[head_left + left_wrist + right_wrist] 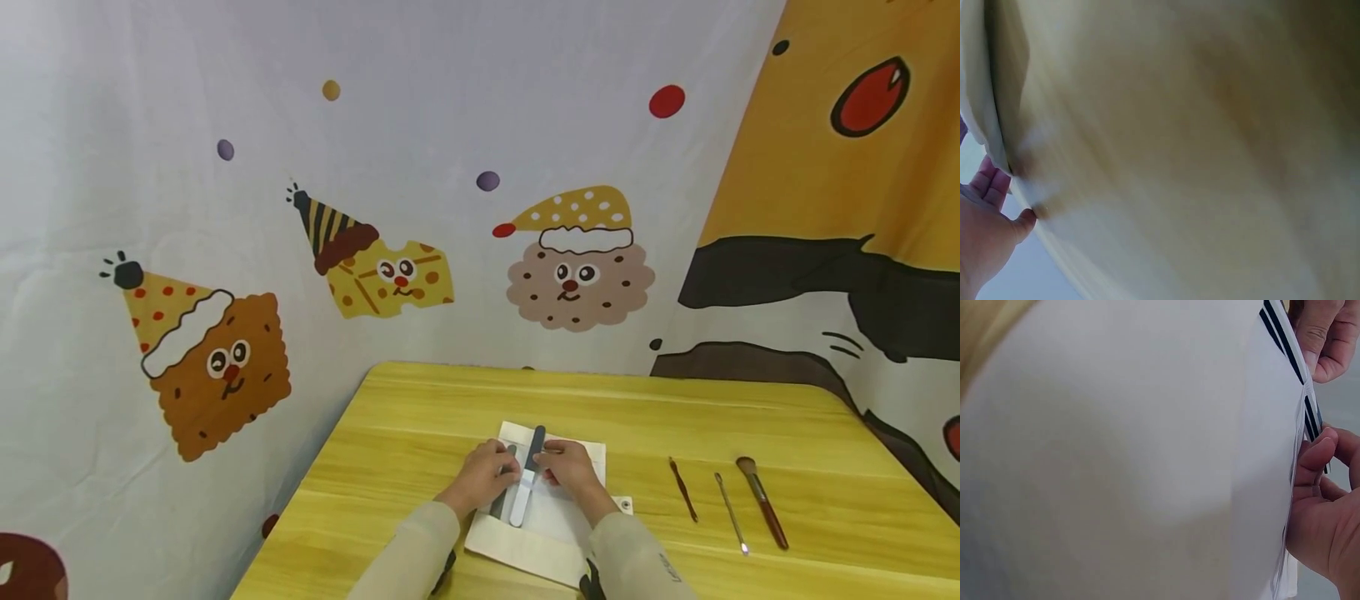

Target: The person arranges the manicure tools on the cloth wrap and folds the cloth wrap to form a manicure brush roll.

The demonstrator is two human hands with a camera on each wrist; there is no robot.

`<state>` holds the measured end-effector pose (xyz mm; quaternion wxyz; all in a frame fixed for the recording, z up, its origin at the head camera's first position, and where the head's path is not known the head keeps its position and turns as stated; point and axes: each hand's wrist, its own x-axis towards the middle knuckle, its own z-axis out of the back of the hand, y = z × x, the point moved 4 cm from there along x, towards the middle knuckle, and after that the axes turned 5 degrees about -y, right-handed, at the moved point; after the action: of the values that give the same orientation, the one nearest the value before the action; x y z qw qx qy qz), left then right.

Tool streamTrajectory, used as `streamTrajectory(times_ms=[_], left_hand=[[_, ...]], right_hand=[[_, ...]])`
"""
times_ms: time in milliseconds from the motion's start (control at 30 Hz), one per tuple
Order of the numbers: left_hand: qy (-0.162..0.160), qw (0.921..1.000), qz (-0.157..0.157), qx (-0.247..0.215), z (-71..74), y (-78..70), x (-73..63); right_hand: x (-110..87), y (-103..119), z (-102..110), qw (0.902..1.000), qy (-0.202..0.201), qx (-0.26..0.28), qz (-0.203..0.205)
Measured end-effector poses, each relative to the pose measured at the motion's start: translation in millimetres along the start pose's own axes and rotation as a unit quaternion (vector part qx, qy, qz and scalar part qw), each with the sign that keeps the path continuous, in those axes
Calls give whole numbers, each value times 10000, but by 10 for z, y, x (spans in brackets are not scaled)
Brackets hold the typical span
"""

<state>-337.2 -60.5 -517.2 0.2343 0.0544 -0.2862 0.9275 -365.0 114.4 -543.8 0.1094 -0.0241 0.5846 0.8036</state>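
Observation:
A cream cloth tool pouch (540,567) lies unfolded on the table. Across it, slightly tilted, is a spatula (522,500) with a dark handle and a pale, round-ended blade. My right hand (572,467) pinches the spatula's handle between thumb and fingertips; the right wrist view shows this right hand (1329,506) beside the dark strip of the handle. At the pouch's left side, my left hand (480,471) has its thumb and fingers bent at a pocket edge. A second dark tool (498,502) sits under that hand, partly covered. In the left wrist view the left hand (991,231) shows only partly.
To the right on the wooden table (420,400) lie a thin brown tool (682,487), a slim metal tool (731,512) and a brush (763,502) with a reddish handle. A snap tab (625,505) sticks out from the pouch. Behind hangs a printed cloth (420,100).

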Motion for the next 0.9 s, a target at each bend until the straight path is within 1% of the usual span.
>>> streamTrajectory(times_ms=[67, 400, 667, 900], left_hand=[[-3, 10000, -18, 3, 7, -2, 3], [32, 9999, 103, -92, -27, 66, 33], [90, 9995, 148, -249, -26, 64, 30], [111, 9996, 122, -243, -17, 62, -1]], right_hand=[[-2, 14, -3, 10000, 29, 2, -1], [-8, 43, -5, 9998, 49, 96, -168], [10, 15, -9, 9995, 67, 293, -34], [-25, -4, -24, 9984, 122, 507, -207]])
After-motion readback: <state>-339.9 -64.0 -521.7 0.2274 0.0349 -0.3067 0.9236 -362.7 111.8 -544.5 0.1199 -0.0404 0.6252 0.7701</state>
